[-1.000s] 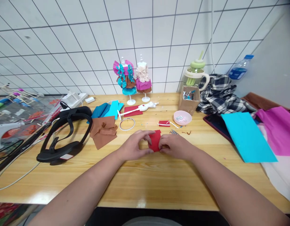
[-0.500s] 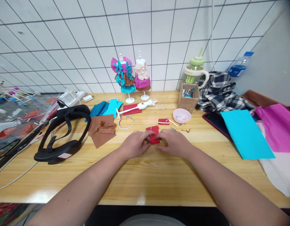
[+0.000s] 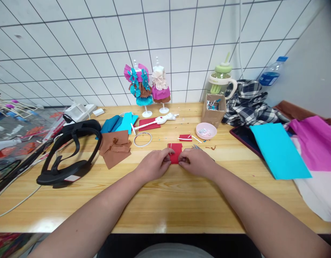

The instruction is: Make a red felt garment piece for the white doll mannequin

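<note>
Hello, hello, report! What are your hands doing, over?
Left hand and right hand both pinching the red paper piece on the wooden table. Small tool just past right hand. Nothing blocking.

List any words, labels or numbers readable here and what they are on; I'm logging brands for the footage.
None can be read.
Water bottle: blue label, print too blurred.
Black headset: white sticker, too small to read.
Red paper piece between left hand and right hand: no print.

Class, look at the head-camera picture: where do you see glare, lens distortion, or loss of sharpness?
Head view: ceiling light glares off the glossy wooden tabletop near its front edge; wide-angle distortion curves the white tiled wall's grid lines; the small red paper piece between both hands stays sharp.
</note>
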`<move>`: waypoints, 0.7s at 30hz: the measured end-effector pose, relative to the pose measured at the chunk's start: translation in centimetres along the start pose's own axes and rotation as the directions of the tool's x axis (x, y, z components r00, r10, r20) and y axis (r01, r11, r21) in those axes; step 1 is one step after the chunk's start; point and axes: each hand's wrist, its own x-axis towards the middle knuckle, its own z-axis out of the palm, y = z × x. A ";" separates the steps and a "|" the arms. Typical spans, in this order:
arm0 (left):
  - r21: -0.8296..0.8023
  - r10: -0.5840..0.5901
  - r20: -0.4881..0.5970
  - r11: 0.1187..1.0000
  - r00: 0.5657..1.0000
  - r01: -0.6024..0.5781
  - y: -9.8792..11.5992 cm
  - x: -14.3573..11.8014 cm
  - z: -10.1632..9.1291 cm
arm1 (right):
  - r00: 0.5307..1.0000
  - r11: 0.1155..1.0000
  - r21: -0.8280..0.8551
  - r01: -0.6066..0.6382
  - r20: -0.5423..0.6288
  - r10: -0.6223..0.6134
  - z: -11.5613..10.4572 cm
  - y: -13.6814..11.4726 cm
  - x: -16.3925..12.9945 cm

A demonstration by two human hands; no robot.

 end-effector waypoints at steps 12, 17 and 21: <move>-0.208 -0.099 -0.044 0.974 0.994 0.088 -0.8 0.8 0.4 | 0.989 0.979 0.138 -0.147 0.042 0.142 -0.2 0.1 0.6; -0.328 -0.149 -0.029 0.935 0.988 0.132 -1.3 0.8 0.7 | 0.986 0.978 0.131 -0.165 0.050 0.160 -0.3 -0.1 0.8; -0.312 -0.158 -0.041 0.940 0.987 0.138 -1.2 0.9 0.7 | 0.983 0.977 0.121 -0.177 0.058 0.171 -0.3 -0.2 0.9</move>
